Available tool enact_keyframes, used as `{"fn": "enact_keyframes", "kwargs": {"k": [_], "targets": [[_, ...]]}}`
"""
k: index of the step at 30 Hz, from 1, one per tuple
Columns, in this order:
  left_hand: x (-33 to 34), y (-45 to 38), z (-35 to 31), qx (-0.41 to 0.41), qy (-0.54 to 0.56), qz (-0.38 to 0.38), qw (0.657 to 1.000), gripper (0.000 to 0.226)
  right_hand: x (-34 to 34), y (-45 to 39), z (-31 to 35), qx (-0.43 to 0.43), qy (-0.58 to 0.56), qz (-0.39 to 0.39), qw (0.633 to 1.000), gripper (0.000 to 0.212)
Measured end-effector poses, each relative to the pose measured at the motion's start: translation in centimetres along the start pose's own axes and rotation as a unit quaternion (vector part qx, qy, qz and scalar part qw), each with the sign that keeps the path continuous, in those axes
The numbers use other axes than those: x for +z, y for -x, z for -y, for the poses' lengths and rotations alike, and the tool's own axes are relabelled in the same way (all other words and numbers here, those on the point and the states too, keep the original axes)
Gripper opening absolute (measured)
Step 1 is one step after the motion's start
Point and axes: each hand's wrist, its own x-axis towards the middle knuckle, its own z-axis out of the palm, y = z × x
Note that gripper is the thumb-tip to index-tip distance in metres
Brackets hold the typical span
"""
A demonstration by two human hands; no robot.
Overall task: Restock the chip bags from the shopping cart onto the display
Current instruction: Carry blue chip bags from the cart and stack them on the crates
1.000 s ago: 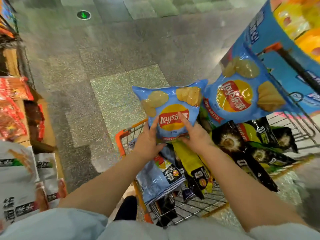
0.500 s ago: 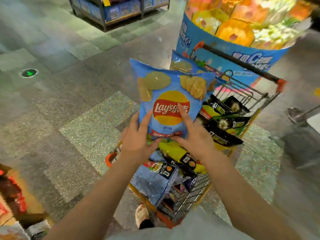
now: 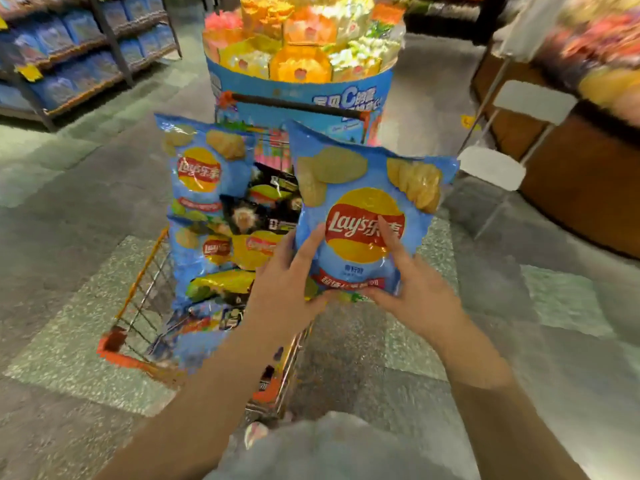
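Note:
I hold a light-blue Lay's chip bag upright in front of me, above the right side of the shopping cart. My left hand grips its lower left edge and my right hand grips its lower right, thumb across the logo. Inside the cart stand another tall blue Lay's bag, a smaller blue one, and several black, yellow and green bags. The picture is blurred by motion.
A round blue display bin heaped with yellow, orange and pink packs stands just beyond the cart. Shelves of blue packs run along the far left. A brown display stand with colourful goods is at the right.
My view has swung to the right and upward. The bag in both hands has shifted from over the cart's middle toward its right side. The round bin and right-hand stand have come into view.

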Motion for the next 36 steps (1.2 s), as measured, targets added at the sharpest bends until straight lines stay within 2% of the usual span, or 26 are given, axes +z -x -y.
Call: {"fn": "enact_keyframes", "kwargs": {"k": [6,10,15,22,29,36], "targets": [[6.1,1.0,-11.6,0.069,0.040,0.091,0.993,0.099,-6.4,12.8,-6.6,0.115,0.036,-0.036,0.992,0.092],[10.6,1.1,-19.1,0.133,0.075,0.168,0.974,0.112,-9.6,20.5,-10.6,0.191,0.037,-0.074,0.978,0.094],[15.5,0.4,-26.5,0.200,0.145,0.233,0.941,0.090,-12.4,27.8,-14.9,0.281,0.031,-0.140,0.949,0.099],[22.4,-2.5,-34.7,0.277,0.167,0.304,0.896,0.099,-15.0,32.9,-19.9,0.377,0.016,-0.214,0.901,0.099],[32.0,-6.4,-43.8,0.369,0.197,0.376,0.827,0.095,-18.2,36.2,-27.8,0.501,0.037,-0.244,0.829,0.096],[39.9,-13.3,-55.6,0.496,0.271,0.418,0.712,0.087,-24.4,38.2,-33.8,0.578,0.032,-0.336,0.743,0.099]]}}
